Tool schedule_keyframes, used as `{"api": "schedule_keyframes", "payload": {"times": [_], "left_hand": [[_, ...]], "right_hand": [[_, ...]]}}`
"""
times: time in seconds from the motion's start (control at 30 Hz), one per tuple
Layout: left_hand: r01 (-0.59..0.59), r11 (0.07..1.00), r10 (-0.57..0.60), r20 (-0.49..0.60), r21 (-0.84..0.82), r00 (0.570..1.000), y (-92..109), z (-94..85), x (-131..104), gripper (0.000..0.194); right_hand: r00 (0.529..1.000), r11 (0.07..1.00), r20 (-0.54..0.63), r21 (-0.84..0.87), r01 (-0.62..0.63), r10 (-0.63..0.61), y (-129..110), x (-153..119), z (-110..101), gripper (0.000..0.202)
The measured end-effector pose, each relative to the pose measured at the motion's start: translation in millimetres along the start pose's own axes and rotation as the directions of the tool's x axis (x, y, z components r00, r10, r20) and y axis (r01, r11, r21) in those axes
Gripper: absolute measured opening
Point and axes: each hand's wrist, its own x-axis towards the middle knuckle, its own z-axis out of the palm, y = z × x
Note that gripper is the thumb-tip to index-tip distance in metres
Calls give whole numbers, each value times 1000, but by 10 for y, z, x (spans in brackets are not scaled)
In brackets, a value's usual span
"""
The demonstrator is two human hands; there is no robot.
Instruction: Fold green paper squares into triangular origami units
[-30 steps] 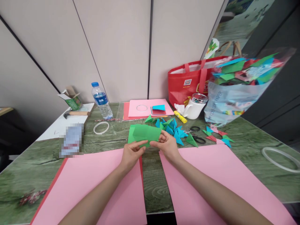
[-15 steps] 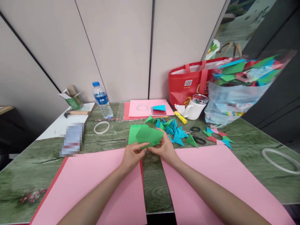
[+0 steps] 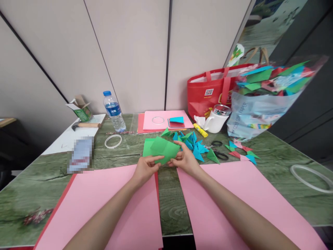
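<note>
A green sheet of paper [image 3: 166,148] is held up between both hands, tilted above the table. At its lower left edge, my left hand [image 3: 146,168] is closed on it, fingers laid over the front. My right hand [image 3: 186,160] grips the right corner, some fingers behind the sheet. More green paper [image 3: 147,147] lies flat just behind, partly covered by the held piece. To the right of my right hand sit several folded blue and green paper pieces [image 3: 194,144] in a loose pile, with black-handled scissors [image 3: 221,155] beside them.
Pink sheets [image 3: 109,201] lie under my forearms. A water bottle [image 3: 114,113], a tape roll [image 3: 113,141] and a hammer [image 3: 87,125] stand or lie at left. At right are a white mug [image 3: 217,119], a red bag [image 3: 200,93] and a plastic bag of folded paper [image 3: 257,111].
The held green paper has turned and tilted slightly, its right corner now lower. The right fingers have shifted a little on it, and the left hand has moved slightly left.
</note>
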Motion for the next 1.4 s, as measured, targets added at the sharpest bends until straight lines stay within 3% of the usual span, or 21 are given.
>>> {"api": "schedule_keyframes", "payload": {"times": [0.17, 0.27, 0.4, 0.47, 0.6, 0.73, 0.8, 0.9, 1.0, 1.1, 1.27, 1.4], "left_hand": [[66, 992, -61, 45, -111, 997, -7, -46, 20, 31], [123, 982, -114, 71, -141, 991, -24, -95, 42, 33], [174, 964, -153, 118, -199, 981, -49, -131, 71, 31], [179, 965, -155, 130, -193, 979, -51, -128, 73, 28], [125, 981, -109, 115, -151, 987, -42, -128, 70, 24], [-4, 993, 0, -32, -118, 999, -50, -152, 86, 17], [-70, 974, 43, -129, -217, 991, -50, -151, 89, 17], [-121, 942, 68, -177, -313, 982, -25, -114, 66, 25], [-42, 969, 13, -119, -243, 993, 12, -59, 24, 33], [27, 970, -48, -80, -243, 996, 5, -31, 10, 36], [54, 887, -110, -97, -459, 989, -100, -44, 56, 35], [113, 834, -141, -12, -540, 990, -134, -43, 64, 38]], "right_hand": [[995, 985, 83, -160, 62, -49, 37, 13, -91, 66], [988, 946, 69, -287, 151, -137, 26, 38, -179, 58], [980, 979, -93, -125, 164, -176, -41, 76, -238, 23], [981, 981, -96, -112, 157, -168, -73, 71, -220, 11], [993, 985, 51, -136, 109, -103, -90, 12, -150, 17], [984, 983, 177, -170, 63, -33, -63, -42, -82, 35], [983, 993, 184, -119, 26, -4, -43, -55, -38, 41], [997, 1000, 83, 19, -9, 7, -15, -68, 36, 42], [999, 997, 51, 74, 10, -14, -6, -85, 92, 45], [993, 999, 118, 28, 19, -22, -6, -110, 118, 41], [970, 996, 231, -13, 84, -79, 22, -127, 124, 31], [968, 964, 179, -172, 204, -173, 41, -121, 107, 29]]}}
